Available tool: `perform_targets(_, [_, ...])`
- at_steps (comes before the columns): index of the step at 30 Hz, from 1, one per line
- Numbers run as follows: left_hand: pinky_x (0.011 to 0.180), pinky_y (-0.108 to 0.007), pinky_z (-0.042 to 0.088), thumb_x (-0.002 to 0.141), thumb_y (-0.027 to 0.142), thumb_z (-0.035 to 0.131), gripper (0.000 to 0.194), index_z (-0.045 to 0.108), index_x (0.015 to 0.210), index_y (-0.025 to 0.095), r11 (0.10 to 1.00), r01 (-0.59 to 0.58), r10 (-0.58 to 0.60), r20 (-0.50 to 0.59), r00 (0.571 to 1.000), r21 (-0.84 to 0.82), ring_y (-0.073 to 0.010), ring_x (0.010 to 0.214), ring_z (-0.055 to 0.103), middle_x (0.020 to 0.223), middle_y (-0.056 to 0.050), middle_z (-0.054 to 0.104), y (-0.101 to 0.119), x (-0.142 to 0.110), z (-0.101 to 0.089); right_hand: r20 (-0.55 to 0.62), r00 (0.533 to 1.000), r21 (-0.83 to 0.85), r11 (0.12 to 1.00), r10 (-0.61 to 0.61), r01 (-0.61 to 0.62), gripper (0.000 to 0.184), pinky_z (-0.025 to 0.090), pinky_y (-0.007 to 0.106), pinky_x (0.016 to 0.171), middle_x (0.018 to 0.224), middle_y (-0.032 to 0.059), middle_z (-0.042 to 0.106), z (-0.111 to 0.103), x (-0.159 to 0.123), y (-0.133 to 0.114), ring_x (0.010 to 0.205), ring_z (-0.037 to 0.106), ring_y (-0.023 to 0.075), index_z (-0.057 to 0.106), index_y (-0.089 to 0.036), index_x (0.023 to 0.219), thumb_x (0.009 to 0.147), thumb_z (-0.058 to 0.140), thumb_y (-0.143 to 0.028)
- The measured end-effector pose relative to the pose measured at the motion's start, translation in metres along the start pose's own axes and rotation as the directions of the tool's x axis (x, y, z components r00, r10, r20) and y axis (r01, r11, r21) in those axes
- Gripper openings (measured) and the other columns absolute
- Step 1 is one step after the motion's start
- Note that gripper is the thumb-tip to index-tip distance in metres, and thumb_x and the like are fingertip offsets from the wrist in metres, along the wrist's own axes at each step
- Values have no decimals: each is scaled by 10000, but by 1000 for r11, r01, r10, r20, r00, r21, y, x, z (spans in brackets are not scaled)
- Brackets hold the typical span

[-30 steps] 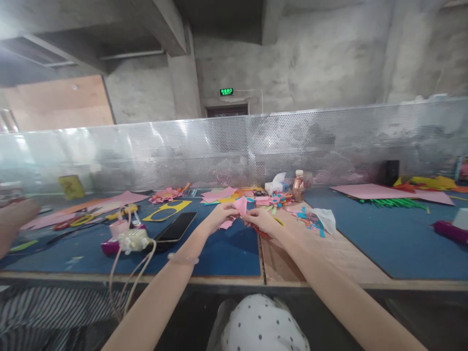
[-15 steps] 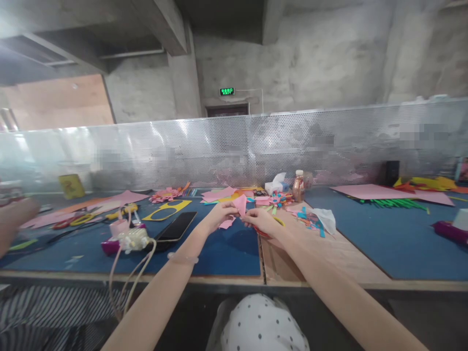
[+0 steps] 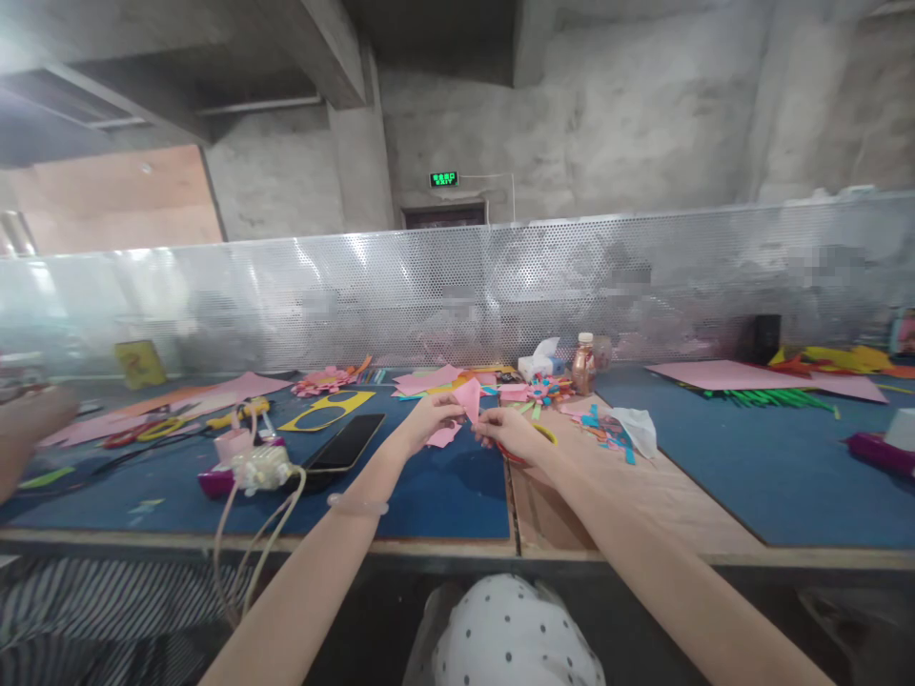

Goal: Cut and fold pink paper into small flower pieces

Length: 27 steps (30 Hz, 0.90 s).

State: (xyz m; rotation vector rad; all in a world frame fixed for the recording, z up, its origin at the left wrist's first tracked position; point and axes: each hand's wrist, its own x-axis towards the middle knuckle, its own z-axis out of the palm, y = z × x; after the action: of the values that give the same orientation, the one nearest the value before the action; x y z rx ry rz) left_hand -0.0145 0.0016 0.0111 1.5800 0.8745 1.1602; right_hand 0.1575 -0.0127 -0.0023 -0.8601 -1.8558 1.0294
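Observation:
Above the blue mat (image 3: 450, 495), a small piece of pink paper (image 3: 469, 396), pointed in shape, is held between both hands. My left hand (image 3: 433, 419) pinches it from the left side. My right hand (image 3: 506, 429) has its fingertips closed on the lower right edge of the same paper. Below the hands lies another pink paper scrap (image 3: 444, 436). Partly hidden behind my right hand are scissors (image 3: 544, 434) with red and yellow handles.
A black phone (image 3: 350, 443) and a power strip with plugs and cables (image 3: 261, 469) lie left. Yellow card with round cut-outs (image 3: 325, 412) is behind the phone. A bottle (image 3: 583, 364), tissues (image 3: 541, 362) and paper scraps stand right. Another person's hand (image 3: 35, 424) is far left.
Both hands keep their hold on the pink paper. The paper has tilted slightly, and the fingers have shifted a little; the rest of the table looks the same.

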Motion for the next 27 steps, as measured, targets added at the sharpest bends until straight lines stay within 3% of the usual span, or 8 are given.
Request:
perform_targets(6, [547,-219,381,544,271,651,185,570,631,130,999,-14,14,8,1000,51,-112,601,536,614,-21,584,-3,3,0,-18,1000,-121,993,10,-12,245,389,199,483,558,10,592,-5,-1,0,466,490,72,572,-135,584,645,613,-369])
perform_targets(13, [543,-211,371,571,280,628,160,613,630,132,981,-45,38,41,998,187,-101,582,511,598,-12,576,0,-1,-2,88,994,-42,997,65,-61,316,418,193,472,613,29,617,-8,-3,-2,507,530,80,619,-116,700,621,640,-420])
perform_targets(20, [536,-219,364,570,297,626,161,615,625,147,964,-52,35,68,997,260,-98,553,490,591,0,575,1,-4,0,52,992,-34,993,118,-116,328,425,186,474,628,56,639,-7,-2,0,535,552,89,642,-101,633,576,680,-422])
perform_targets(27, [544,-228,360,568,313,634,177,631,636,150,954,-66,39,97,995,293,-99,544,477,594,0,583,0,-3,0,12,991,-68,989,131,-130,305,392,190,449,524,41,612,-6,-4,-3,435,493,68,634,-108,548,565,692,-407])
